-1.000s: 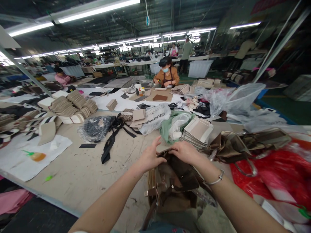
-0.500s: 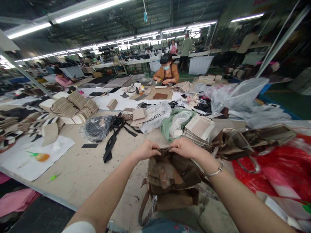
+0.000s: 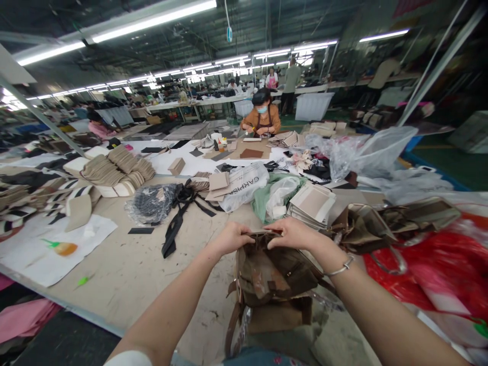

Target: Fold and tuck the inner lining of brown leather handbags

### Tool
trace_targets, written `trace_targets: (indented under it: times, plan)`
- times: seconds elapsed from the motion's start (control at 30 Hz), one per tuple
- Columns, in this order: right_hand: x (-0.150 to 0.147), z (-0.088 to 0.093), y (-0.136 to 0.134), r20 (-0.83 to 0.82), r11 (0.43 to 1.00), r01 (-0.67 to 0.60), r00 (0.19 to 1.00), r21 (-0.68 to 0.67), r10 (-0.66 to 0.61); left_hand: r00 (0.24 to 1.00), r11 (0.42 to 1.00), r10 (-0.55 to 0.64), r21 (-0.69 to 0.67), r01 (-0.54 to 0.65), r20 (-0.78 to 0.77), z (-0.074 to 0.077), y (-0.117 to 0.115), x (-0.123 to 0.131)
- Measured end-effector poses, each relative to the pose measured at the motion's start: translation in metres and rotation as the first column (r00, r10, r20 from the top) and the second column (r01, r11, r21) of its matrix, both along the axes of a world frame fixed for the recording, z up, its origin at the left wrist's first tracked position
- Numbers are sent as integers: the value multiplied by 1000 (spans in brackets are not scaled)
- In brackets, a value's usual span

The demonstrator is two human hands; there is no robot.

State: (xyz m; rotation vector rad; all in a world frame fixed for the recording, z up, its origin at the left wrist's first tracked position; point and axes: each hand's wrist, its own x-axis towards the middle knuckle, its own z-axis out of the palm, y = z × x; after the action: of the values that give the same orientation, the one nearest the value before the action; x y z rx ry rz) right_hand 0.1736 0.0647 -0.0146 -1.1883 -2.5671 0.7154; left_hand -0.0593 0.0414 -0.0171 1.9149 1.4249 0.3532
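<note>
A brown bag [image 3: 282,274] with an open mouth stands in front of me at the table's near edge, its inside facing me. A strap hangs down on its left. My left hand [image 3: 231,238] is closed, pinching the left part of the far rim between thumb and fingers. At the same rim, farther right, my right hand [image 3: 295,235] has its thumb and index finger spread apart. The index finger lies along the rim and the thumb points into the bag's mouth. More brown bags [image 3: 362,226] lie to the right of this one.
Stacked beige panels [image 3: 310,203], a green plastic bag [image 3: 261,201] and black straps [image 3: 177,226] lie beyond my hands. Red plastic wrapping [image 3: 427,269] is at right. On the left, a glue bottle [image 3: 63,248] rests on white paper. A co-worker [image 3: 263,117] sits across the table.
My right thumb has come away from the bag's rim and the fingers have spread. The left hand keeps its pinch. The bag has shifted slightly to the right in view.
</note>
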Motion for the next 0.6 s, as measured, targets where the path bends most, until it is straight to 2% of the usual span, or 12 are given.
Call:
trace_targets:
  times: [0.07, 0.17, 0.23, 0.3, 0.43, 0.6]
  plan:
    - [6, 5, -5, -57, 1000, 14, 998, 21, -13, 1000, 1000, 25, 20, -24, -15, 1, -3, 2]
    - [6, 18, -24, -128, 973, 129, 986, 191, -105, 998, 998, 54, 38, -53, -30, 3, -7, 5]
    - [-2, 25, -43, -163, 937, 202, 974, 285, -161, 997, 997, 69, 38, -68, -29, 4, -10, 7]
    - [-15, 28, -60, -171, 918, 231, 968, 322, -184, 996, 996, 82, 37, -81, -24, 3, -11, 7]
    - [-37, 20, -74, -139, 905, 270, 962, 328, -236, 997, 995, 75, 67, -73, -20, 0, -14, 8]
    - [-45, 9, -65, -65, 886, 282, 958, 368, -278, 997, 992, 73, 104, -70, -29, 4, -19, 10]
